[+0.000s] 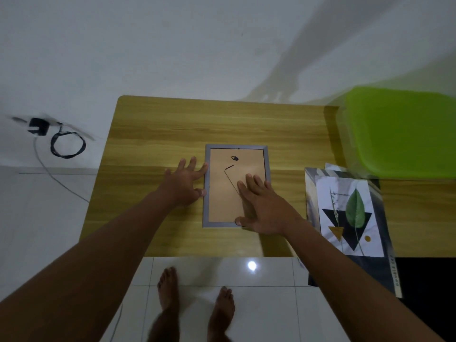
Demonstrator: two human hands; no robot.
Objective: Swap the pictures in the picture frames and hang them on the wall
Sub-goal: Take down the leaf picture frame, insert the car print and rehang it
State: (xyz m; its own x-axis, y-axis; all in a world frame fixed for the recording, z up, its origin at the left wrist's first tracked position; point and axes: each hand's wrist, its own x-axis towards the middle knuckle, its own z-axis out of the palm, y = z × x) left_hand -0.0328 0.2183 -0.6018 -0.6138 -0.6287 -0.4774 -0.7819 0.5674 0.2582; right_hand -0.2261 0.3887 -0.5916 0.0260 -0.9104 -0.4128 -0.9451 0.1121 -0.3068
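Head view: a picture frame lying back-up on the bench, with both hands on it.
The picture frame point(225, 201) lies in the middle of the picture on the wooden bench point(172, 124). The left hand point(183, 185) touches its left edge with fingers point(200, 169) spread and straight. The right hand point(261, 208) lies flat on the brown backing, its fingers straight and gripping nothing. A leaf print point(350, 213) lies at the right, below a green plastic container point(404, 134).

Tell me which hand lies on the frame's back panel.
The right hand, flat on the brown backing of the picture frame; the left hand is outside it, at its left edge.
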